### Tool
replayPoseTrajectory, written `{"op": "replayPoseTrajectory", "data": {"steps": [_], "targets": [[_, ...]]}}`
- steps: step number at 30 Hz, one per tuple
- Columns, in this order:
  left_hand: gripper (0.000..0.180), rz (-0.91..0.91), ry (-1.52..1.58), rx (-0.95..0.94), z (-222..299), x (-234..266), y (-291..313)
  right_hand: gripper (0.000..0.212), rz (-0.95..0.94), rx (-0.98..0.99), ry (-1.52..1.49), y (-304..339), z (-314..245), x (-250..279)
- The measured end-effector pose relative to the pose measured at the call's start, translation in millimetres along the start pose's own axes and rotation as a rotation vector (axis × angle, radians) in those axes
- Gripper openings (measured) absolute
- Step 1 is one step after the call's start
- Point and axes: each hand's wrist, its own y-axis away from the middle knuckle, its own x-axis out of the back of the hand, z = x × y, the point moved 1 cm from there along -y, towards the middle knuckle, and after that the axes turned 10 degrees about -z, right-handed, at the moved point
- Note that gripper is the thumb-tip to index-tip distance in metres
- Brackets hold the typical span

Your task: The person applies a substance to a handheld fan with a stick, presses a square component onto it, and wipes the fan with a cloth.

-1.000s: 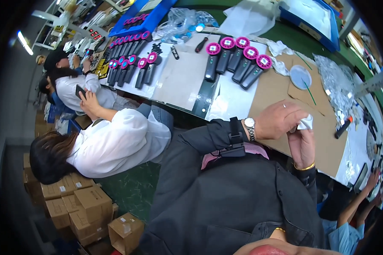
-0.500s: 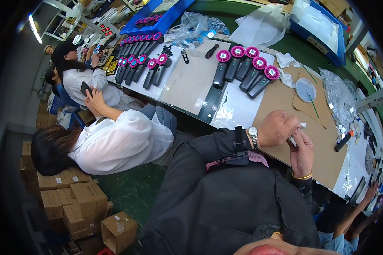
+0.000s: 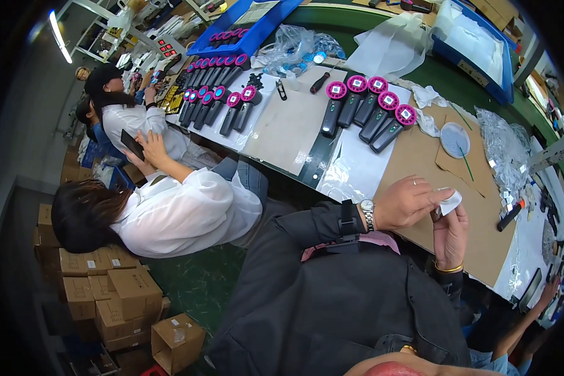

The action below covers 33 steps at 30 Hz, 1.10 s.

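My left hand (image 3: 407, 200), with a wristwatch, and my right hand (image 3: 450, 235), with a gold bangle, meet over a brown cardboard sheet (image 3: 420, 156) at the table's near edge. The left fingertips pinch a small white wipe (image 3: 449, 202). Just below the wipe, the right hand's raised fingers hold a small dark part (image 3: 434, 215) that is mostly hidden. A dark jacket sleeve covers my left forearm.
Black hand-held devices with magenta round heads (image 3: 370, 109) lie in a row on the table, with more of them (image 3: 216, 100) further left. A round dish with a green stick (image 3: 454, 139), plastic bags (image 3: 501, 150) and a marker (image 3: 511, 216) are nearby. A person in white (image 3: 175, 213) sits left; cardboard boxes (image 3: 106, 294) are stacked behind.
The view has tilted slightly, so the table sits lower in the frame. My hands stay together; the wipe now sits at the fingertips between them.
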Motion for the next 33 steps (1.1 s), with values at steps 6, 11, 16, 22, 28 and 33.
{"op": "replayPoseTrajectory", "data": {"steps": [6, 11, 16, 22, 28, 33], "targets": [[0.055, 0.114, 0.094, 0.019, 9, -2, -3, 0.025, -0.141, -0.077, 0.106, -1, -1, 17], [0.042, 0.079, 0.110, -0.011, 13, 3, -1, 0.025, -0.244, -0.118, 0.099, -4, 0, 17], [0.035, 0.149, 0.124, -0.015, 11, -4, -3, 0.024, -0.254, -0.079, 0.035, -1, 4, 10], [0.040, 0.162, 0.057, -0.028, 2, -3, -5, 0.026, -0.137, -0.036, 0.165, 4, -3, 7], [0.047, 0.037, -0.039, -0.061, 5, 4, -12, 0.027, -0.071, -0.020, 0.022, 0, -7, 12], [0.044, 0.001, 0.265, 0.018, 7, 2, -14, 0.031, -0.199, -0.070, 0.077, -2, -3, 43]]}}
